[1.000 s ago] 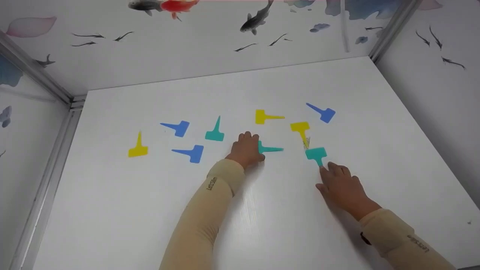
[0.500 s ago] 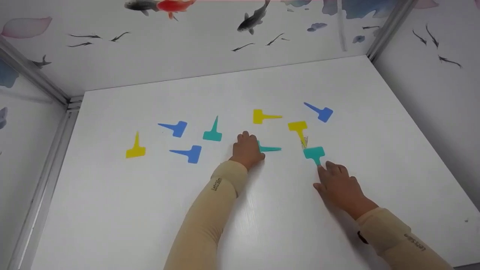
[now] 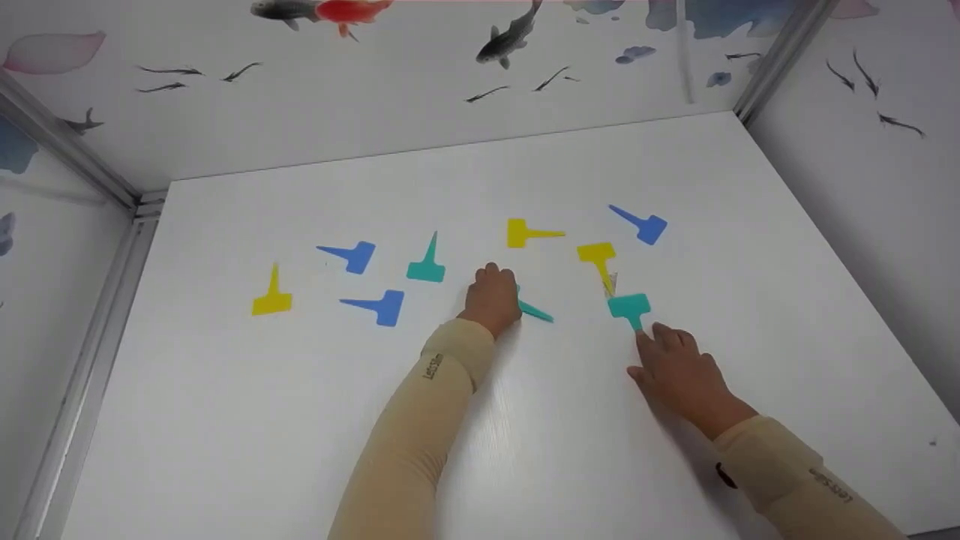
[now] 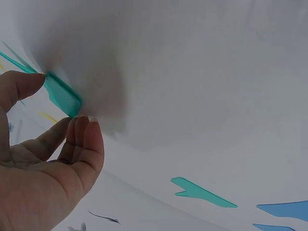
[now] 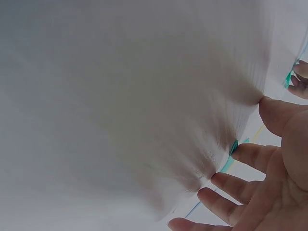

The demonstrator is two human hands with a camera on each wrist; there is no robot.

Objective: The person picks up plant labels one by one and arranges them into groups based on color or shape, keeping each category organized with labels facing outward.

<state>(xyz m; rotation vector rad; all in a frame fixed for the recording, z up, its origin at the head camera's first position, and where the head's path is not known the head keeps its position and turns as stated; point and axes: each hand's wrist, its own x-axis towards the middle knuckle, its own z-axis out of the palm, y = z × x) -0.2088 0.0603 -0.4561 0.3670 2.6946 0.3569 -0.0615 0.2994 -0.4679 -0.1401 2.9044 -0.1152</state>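
My left hand (image 3: pixel 493 300) pinches a teal T-shaped plant label (image 4: pixel 62 95) by its wide head, thumb on one side and a fingertip on the other. In the head view only its pointed stem (image 3: pixel 536 310) shows, slanting down to the right; the hand covers the head. Farther right, my right hand (image 3: pixel 690 379) lies with fingers extended, its index fingertip touching the stem end of a second teal label (image 3: pixel 628 305). A yellow label (image 3: pixel 596 253) lies just beyond that one, its stem reaching near the teal head.
To the left lie two blue labels (image 3: pixel 361 257), a teal label (image 3: pixel 426 270) and a yellow label (image 3: pixel 272 302). Another yellow label (image 3: pixel 517 233) and a blue label (image 3: pixel 651 229) lie farther back. Walls with painted fish border the white table (image 3: pixel 300 435) at back and sides.
The stem of the label in my left hand has swung from pointing right to pointing down and right. My left thumb has gone out of sight in the head view. The right hand stays put.
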